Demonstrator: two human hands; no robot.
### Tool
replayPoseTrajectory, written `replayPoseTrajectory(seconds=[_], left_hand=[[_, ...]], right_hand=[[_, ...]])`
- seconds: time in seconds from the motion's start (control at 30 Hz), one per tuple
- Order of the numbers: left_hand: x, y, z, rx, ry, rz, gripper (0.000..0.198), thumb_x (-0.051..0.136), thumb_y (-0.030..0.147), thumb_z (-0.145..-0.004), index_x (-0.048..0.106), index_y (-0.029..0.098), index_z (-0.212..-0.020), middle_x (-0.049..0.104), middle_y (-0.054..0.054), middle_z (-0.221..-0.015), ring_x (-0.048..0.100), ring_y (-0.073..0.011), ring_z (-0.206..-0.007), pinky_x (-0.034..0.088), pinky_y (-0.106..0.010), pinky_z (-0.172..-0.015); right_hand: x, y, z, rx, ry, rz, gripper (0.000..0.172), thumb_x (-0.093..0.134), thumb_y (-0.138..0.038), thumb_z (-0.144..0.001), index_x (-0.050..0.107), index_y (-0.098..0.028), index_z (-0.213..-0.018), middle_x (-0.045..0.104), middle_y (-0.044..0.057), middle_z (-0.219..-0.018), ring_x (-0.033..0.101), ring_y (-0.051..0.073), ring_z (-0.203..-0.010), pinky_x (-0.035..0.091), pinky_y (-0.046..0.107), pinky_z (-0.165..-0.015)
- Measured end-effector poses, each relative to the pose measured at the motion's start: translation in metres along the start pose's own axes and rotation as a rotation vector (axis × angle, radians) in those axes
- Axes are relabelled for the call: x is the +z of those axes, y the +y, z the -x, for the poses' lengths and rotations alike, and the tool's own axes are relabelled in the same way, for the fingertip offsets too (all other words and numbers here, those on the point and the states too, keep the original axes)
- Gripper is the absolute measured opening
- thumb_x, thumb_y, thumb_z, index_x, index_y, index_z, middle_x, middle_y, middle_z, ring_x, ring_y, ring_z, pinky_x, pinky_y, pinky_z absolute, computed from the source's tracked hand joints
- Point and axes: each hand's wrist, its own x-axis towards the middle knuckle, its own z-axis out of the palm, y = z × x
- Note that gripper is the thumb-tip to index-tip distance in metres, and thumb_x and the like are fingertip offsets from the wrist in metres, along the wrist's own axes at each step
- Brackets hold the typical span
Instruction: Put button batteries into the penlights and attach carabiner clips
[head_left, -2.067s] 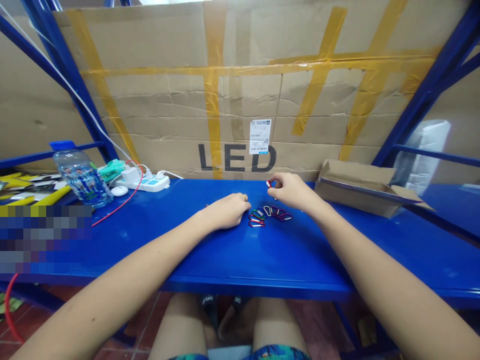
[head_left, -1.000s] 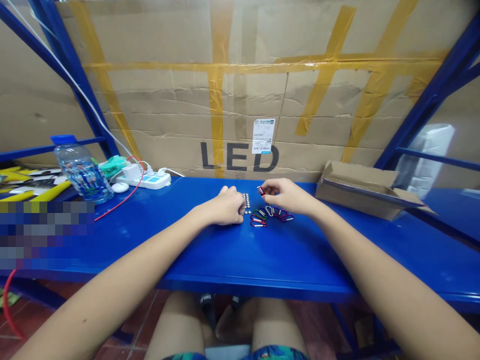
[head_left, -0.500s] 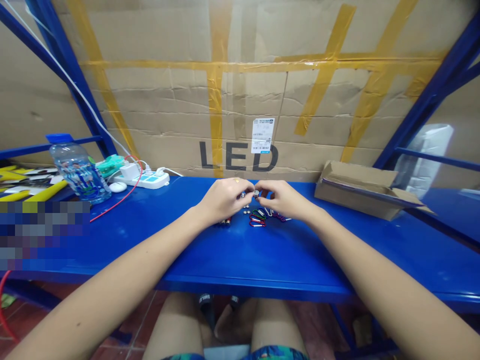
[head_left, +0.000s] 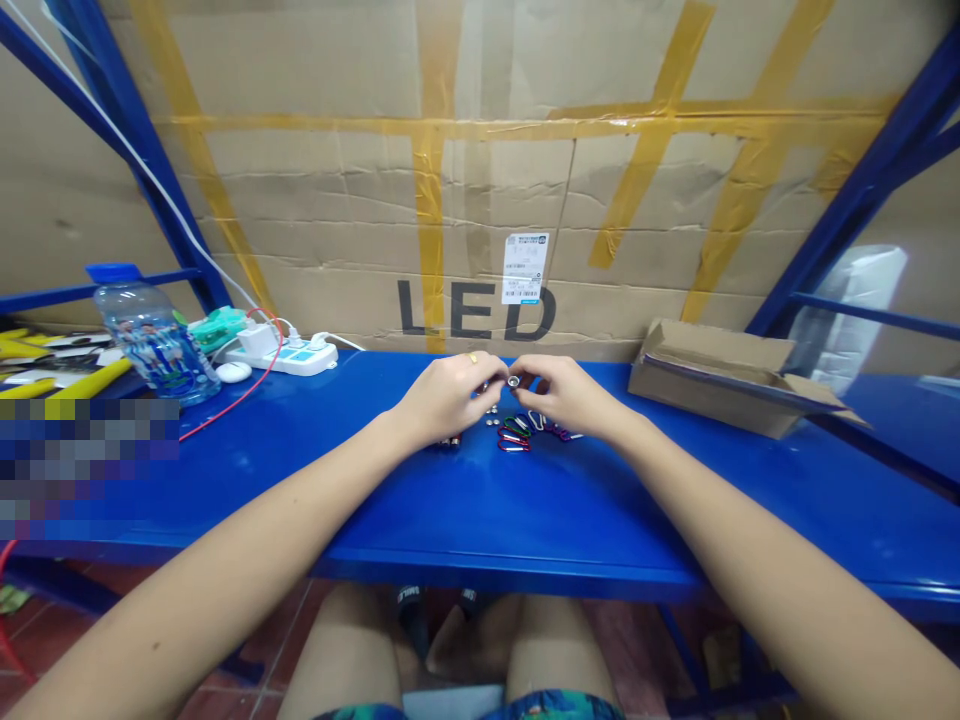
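Observation:
My right hand [head_left: 553, 390] pinches a small tube with a round silver rim [head_left: 514, 382], its open end facing me; the rest of it is hidden by my fingers. Close beside it, my left hand [head_left: 454, 395] has its fingers curled together, and whatever is in them is too small to make out. Under the left hand, the ends of several small red and metallic cylinders [head_left: 451, 441] show. Tiny silver pieces [head_left: 492, 422] lie on the blue table [head_left: 480, 510] between the hands. Several coloured carabiners [head_left: 515, 436], among them red, green and purple, lie below the right hand.
An open cardboard box [head_left: 709, 380] stands at the right. To the left are a water bottle [head_left: 154, 335], a white power strip [head_left: 300, 357], a red cable [head_left: 259, 388] and yellow-handled tools [head_left: 97, 385]. A large taped cardboard sheet [head_left: 337, 230] closes off the back.
The round piece at my right fingertips now shows its rimmed end turned toward me. My left fingertips have drawn slightly away from it to the left.

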Motion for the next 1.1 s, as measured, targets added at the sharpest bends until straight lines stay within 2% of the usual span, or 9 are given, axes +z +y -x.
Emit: replayPoseTrajectory(seconds=[0.1, 0.2, 0.3, 0.37, 0.53, 0.6, 0.83, 0.97, 1.1], left_hand=[[0.002, -0.001, 0.000, -0.077, -0.123, -0.101, 0.018, 0.050, 0.019, -0.092, 0.067, 0.016, -0.096, 0.070, -0.007, -0.090, 0.061, -0.0197, -0.085, 0.046, -0.033, -0.076], [0.008, -0.003, 0.003, -0.059, -0.317, -0.193, 0.020, 0.052, 0.022, -0.092, 0.071, 0.018, -0.091, 0.069, -0.007, -0.087, 0.057, -0.0235, -0.088, 0.042, -0.036, -0.078], [0.013, -0.002, 0.004, -0.039, -0.418, -0.207, 0.020, 0.053, 0.023, -0.091, 0.072, 0.018, -0.086, 0.068, -0.008, -0.087, 0.055, -0.0244, -0.088, 0.039, -0.037, -0.077], [0.014, 0.000, 0.004, -0.062, -0.386, -0.187, 0.019, 0.053, 0.022, -0.090, 0.071, 0.018, -0.084, 0.069, -0.007, -0.087, 0.055, -0.0240, -0.088, 0.040, -0.037, -0.078], [0.010, 0.007, -0.002, -0.232, 0.006, 0.086, 0.014, 0.051, 0.018, -0.091, 0.065, 0.016, -0.092, 0.068, -0.005, -0.085, 0.060, -0.0173, -0.081, 0.047, -0.033, -0.076], [0.011, 0.009, -0.004, -0.255, 0.065, 0.212, 0.008, 0.056, 0.021, -0.091, 0.063, 0.016, -0.093, 0.068, -0.003, -0.083, 0.060, -0.0149, -0.075, 0.048, -0.030, -0.071], [0.013, 0.008, -0.002, -0.232, 0.006, 0.334, 0.006, 0.063, 0.017, -0.088, 0.057, 0.018, -0.086, 0.068, 0.000, -0.079, 0.063, -0.0129, -0.073, 0.049, -0.026, -0.068], [0.010, 0.007, -0.001, -0.149, 0.003, 0.249, 0.007, 0.062, 0.015, -0.090, 0.057, 0.018, -0.086, 0.068, 0.000, -0.082, 0.064, -0.0131, -0.075, 0.049, -0.026, -0.070], [0.010, 0.005, 0.000, -0.037, -0.006, 0.110, 0.007, 0.057, 0.021, -0.095, 0.058, 0.017, -0.089, 0.068, -0.003, -0.085, 0.065, -0.0155, -0.081, 0.050, -0.028, -0.073]], right_hand=[[-0.001, 0.003, 0.000, 0.014, 0.003, 0.032, 0.020, 0.052, -0.008, -0.077, 0.064, -0.017, -0.089, 0.069, 0.003, -0.087, 0.061, 0.015, -0.077, 0.046, 0.027, -0.073], [-0.003, 0.005, 0.000, 0.027, 0.011, 0.059, 0.021, 0.051, -0.006, -0.076, 0.064, -0.017, -0.088, 0.069, 0.004, -0.089, 0.061, 0.015, -0.078, 0.047, 0.028, -0.073], [-0.003, 0.005, 0.000, 0.024, 0.010, 0.073, 0.021, 0.051, -0.006, -0.076, 0.064, -0.017, -0.088, 0.069, 0.004, -0.089, 0.061, 0.015, -0.077, 0.047, 0.028, -0.074], [-0.003, 0.005, 0.000, 0.016, 0.009, 0.072, 0.021, 0.051, -0.006, -0.076, 0.064, -0.017, -0.089, 0.069, 0.004, -0.090, 0.061, 0.015, -0.077, 0.046, 0.028, -0.074], [-0.001, 0.008, 0.000, -0.019, 0.032, 0.132, 0.021, 0.053, -0.008, -0.078, 0.064, -0.017, -0.093, 0.068, 0.004, -0.089, 0.060, 0.016, -0.079, 0.045, 0.029, -0.074], [0.000, 0.008, 0.000, -0.060, 0.046, 0.187, 0.018, 0.055, -0.011, -0.080, 0.066, -0.018, -0.094, 0.067, 0.005, -0.087, 0.059, 0.018, -0.081, 0.044, 0.031, -0.077], [0.000, 0.008, 0.000, -0.234, 0.093, 0.173, 0.024, 0.052, -0.008, -0.086, 0.069, -0.022, -0.097, 0.059, 0.007, -0.096, 0.057, 0.019, -0.086, 0.047, 0.034, -0.079], [-0.001, 0.007, 0.000, -0.318, 0.188, 0.181, 0.023, 0.050, -0.006, -0.086, 0.068, -0.021, -0.091, 0.052, 0.006, -0.091, 0.054, 0.019, -0.085, 0.049, 0.036, -0.076], [-0.002, 0.003, 0.000, -0.360, 0.242, 0.214, 0.029, 0.046, -0.002, -0.085, 0.066, -0.022, -0.089, 0.052, 0.007, -0.095, 0.054, 0.020, -0.090, 0.050, 0.039, -0.078]])
